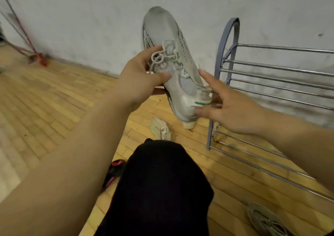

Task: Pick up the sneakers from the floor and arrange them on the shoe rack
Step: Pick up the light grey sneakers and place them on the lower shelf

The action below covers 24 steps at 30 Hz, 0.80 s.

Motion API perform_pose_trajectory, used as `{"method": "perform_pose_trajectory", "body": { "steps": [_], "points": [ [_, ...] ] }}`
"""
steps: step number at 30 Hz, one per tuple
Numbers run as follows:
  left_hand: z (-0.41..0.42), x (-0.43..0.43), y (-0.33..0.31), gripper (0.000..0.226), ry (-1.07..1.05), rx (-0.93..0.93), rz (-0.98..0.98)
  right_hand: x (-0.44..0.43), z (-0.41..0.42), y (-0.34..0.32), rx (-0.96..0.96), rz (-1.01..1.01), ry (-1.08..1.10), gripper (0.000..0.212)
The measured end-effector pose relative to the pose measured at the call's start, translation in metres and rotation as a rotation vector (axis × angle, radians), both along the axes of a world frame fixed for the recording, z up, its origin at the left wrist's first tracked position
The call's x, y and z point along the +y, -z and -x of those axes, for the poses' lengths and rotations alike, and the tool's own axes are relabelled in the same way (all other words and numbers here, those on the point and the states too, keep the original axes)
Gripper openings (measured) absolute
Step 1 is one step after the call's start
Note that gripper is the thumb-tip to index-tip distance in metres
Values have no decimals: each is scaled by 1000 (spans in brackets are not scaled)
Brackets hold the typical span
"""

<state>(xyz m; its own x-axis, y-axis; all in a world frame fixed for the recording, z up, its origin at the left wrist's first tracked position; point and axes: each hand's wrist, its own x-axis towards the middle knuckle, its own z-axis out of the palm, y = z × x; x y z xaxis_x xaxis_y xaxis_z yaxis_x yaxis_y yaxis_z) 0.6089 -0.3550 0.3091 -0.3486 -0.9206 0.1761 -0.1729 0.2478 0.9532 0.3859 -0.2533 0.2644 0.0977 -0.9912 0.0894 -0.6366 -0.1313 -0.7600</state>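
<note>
- Head view: the left grip [142, 76] is wrapped round the middle of a pale grey sneaker [182, 67]. The thumb presses on the upper just below the laces, and the other fingers curl behind the shoe.
- The right grip [233, 107] is spread wide and holds nothing. Its fingertips are at the sneaker's heel and appear to touch it.
- The sneaker is in the air, toe up towards the wall [90, 18] and heel down. It is just left of the shoe rack [210, 138] and not on it.
- The rails of the rack in view carry no shoes, so I judge that nothing has been arranged yet.
- A small pale sneaker [160, 130] lies on the wooden floor [54, 100] below the held shoe.
- A grey sneaker [265, 221] lies at the lower right, near the rack's bottom rails.
- A black and pink shoe [115, 170] shows beside the person's knee [159, 181], partly hidden by it.
- The task looks to be at an early stage. One sneaker is lifted and about to be placed, while at least two more wait on the floor.
</note>
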Motion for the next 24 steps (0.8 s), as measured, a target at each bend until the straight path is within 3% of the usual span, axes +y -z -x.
{"method": "perform_pose_trajectory", "body": {
  "steps": [6, 10, 13, 16, 20, 22, 24],
  "points": [
    [-121, 24, 42, 51, -175, 119, -137, -44, -121, -9, 229, -22, -324, 100],
    [-189, 44, 118, 52, -265, 143, -401, -47, -184, 52, 294, -259, -531, 100],
    [-207, 70, 181, 55, -296, 134, -599, -29, -202, 119, 229, -470, -529, 103],
    [-204, 95, 234, 57, -261, 123, -730, -18, -209, 157, 301, -585, -511, 108],
    [-203, 109, 281, 61, -451, 363, -814, -27, -215, 169, 362, -623, -455, 107],
    [-206, 115, 310, 65, -578, 216, -815, -32, -212, 175, 402, -645, -395, 107],
    [-206, 123, 348, 75, -564, -209, -819, -36, -206, 182, 426, -681, -339, 106]
  ]
}}
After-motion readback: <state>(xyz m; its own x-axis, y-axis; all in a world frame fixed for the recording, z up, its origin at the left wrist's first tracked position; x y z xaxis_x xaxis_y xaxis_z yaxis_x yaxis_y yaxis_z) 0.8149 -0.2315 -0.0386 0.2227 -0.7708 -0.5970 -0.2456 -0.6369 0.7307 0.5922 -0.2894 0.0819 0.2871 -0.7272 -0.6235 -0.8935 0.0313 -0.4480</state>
